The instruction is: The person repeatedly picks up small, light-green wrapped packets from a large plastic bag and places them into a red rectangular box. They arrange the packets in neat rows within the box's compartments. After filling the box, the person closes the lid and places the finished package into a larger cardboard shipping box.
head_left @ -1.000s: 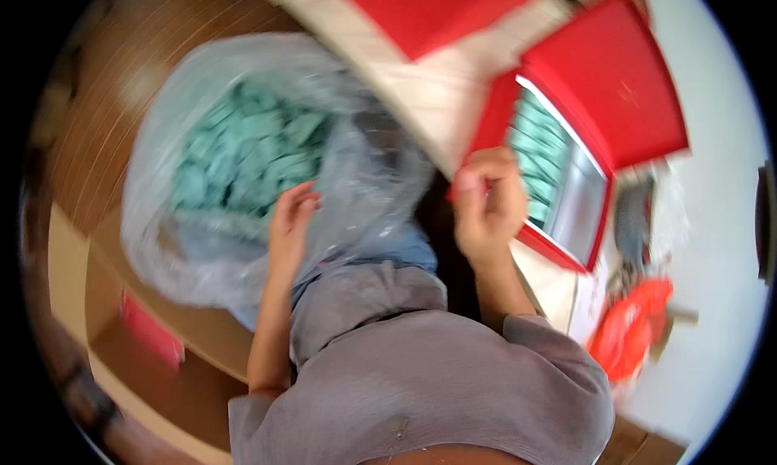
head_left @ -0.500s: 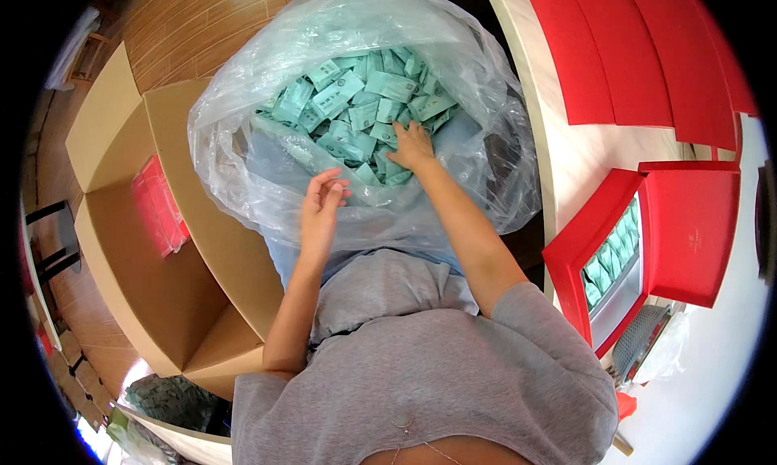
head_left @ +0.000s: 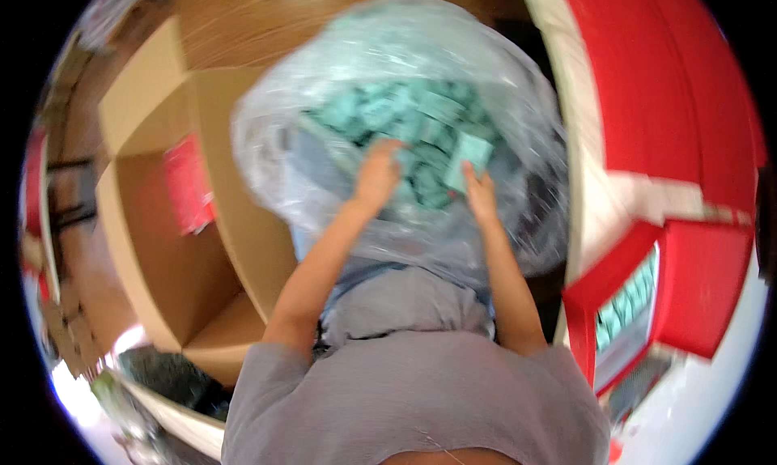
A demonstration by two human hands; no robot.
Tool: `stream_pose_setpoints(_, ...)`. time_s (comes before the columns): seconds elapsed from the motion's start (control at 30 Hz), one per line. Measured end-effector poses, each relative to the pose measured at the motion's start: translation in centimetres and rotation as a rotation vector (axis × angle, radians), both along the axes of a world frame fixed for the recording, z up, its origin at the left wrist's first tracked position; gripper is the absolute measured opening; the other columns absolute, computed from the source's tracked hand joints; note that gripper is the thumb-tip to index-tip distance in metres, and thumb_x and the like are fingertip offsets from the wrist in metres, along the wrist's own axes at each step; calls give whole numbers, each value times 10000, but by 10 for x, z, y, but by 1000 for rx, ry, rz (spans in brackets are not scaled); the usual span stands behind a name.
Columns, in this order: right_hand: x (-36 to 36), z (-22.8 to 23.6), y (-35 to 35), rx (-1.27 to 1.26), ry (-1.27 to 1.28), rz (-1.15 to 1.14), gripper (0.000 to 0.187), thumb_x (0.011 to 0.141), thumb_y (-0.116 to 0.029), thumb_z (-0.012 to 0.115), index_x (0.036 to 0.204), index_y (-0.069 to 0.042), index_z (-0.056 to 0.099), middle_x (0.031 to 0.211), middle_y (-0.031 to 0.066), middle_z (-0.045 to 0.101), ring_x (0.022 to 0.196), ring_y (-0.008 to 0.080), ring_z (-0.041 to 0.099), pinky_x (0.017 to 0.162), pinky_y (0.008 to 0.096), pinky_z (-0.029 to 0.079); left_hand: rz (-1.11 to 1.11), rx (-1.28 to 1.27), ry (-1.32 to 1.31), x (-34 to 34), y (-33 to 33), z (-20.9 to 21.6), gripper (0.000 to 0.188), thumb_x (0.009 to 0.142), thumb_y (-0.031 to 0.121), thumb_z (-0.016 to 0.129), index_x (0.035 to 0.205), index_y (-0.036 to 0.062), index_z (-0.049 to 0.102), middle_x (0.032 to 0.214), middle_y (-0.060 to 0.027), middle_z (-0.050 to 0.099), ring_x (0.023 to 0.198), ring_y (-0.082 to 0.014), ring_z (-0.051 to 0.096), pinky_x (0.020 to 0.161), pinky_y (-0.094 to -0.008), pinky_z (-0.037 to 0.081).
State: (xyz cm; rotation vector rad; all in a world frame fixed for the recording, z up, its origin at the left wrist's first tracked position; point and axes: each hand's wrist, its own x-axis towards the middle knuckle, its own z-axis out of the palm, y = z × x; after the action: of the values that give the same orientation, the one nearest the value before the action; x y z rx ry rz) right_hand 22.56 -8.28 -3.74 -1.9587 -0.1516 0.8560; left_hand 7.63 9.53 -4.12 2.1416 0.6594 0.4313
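A large clear plastic bag (head_left: 279,169) stands open in front of me, holding a heap of small pale green packets (head_left: 388,109). My right hand (head_left: 481,191) is over the near right part of the heap, closed on one green packet (head_left: 469,156) that is tilted up between thumb and fingers. To its left, my left hand (head_left: 379,174) reaches over the packets at the near side of the heap. Its fingers are smeared by motion, so I cannot make out whether they grip anything.
An open cardboard box (head_left: 154,246) at the left has a red package (head_left: 188,186) inside. On the pale table (head_left: 595,133) at the right, an open red box (head_left: 702,283) holds green packets in a row, with large red panels (head_left: 647,76) beyond it.
My right hand has drawn back from the heap and now holds a green packet. My left hand has moved forward over the packets. The whole view has shifted and blurred.
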Motion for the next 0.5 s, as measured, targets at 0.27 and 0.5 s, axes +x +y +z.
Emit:
stream_pose_setpoints(0.27,-5,-31,-21,208,31,205,477,920,-149,517,1341,48,410,1157,176,607,1023,272,586,895,358,444,-384,703,668,21,-26,-99,122,767,209,600,808,193,714,929,26,652,1022,-199,548,857,-377,390)
stream_pose_setpoints(0.5,-4,-28,-16,-94,-95,190,660,935,-336,517,1438,15,274,1383,191,426,1201,302,481,974,392,399,-163,675,522,13,-26,-98,186,806,224,555,946,157,658,950,-15,649,984,-215,558,802,-384,412)
